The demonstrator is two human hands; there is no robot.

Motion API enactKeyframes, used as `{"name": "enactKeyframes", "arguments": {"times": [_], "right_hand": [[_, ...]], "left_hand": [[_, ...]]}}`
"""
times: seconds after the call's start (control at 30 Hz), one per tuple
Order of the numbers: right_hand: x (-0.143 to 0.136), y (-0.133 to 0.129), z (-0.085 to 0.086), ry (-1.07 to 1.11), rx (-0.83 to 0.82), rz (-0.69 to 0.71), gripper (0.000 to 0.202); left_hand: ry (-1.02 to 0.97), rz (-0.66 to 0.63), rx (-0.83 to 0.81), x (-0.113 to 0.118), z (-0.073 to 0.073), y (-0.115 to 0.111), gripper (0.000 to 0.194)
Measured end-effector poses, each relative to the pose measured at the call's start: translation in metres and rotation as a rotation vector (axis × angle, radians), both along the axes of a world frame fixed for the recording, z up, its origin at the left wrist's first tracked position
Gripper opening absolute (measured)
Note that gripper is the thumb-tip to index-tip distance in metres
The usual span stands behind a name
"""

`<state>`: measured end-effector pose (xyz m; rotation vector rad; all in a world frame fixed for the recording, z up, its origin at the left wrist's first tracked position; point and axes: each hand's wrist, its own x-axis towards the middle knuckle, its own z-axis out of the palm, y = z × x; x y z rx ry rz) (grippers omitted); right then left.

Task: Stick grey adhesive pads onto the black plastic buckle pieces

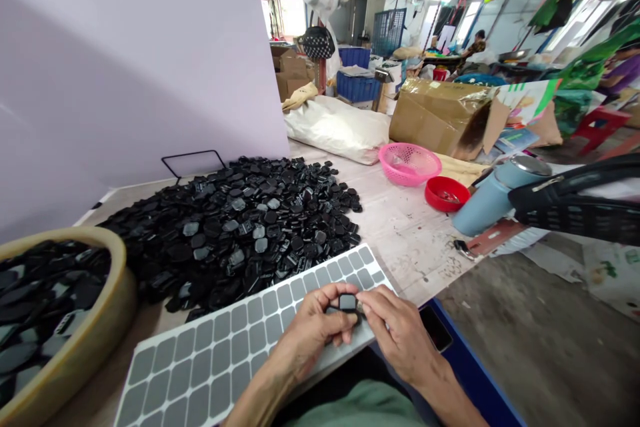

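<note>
Small black piece (347, 302) gripped in left hand (317, 321), held over sheet of grey patches (204, 335); its lower edge masked by thumb. Right hand (400, 328) set at piece's other side, fingertips bunched; whether anything is pinched there cannot be told. Sheet partly covered by left forearm. Yellowish basin (123, 273) cut off at left. Heap's (270, 227) lower pieces buried.

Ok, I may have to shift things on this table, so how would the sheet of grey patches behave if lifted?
The sheet would probably be floppy and light for its size, since its edge looks thin. It may bend most readily between the grey patches, which sit apart in rows.
</note>
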<state>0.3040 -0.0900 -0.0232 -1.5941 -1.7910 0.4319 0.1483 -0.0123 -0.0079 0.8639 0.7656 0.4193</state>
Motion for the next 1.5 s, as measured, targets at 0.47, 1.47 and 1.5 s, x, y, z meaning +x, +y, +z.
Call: {"name": "enactKeyframes", "arguments": {"times": [0.47, 1.47, 1.5], "right_hand": [[0.018, -0.008, -0.002, -0.35, -0.102, -0.011, 0.025], [0.06, 0.064, 0.014, -0.49, -0.202, 0.07, 0.009], [0.06, 0.065, 0.014, -0.477, -0.206, 0.073, 0.008]], "left_hand": [[0.234, 0.074, 0.39, -0.002, 0.001, 0.007, 0.025], [0.321, -0.269, 1.068, 0.024, -0.006, 0.013, 0.027], [0.341, -0.304, 1.144, 0.024, -0.005, 0.01, 0.028]]}}
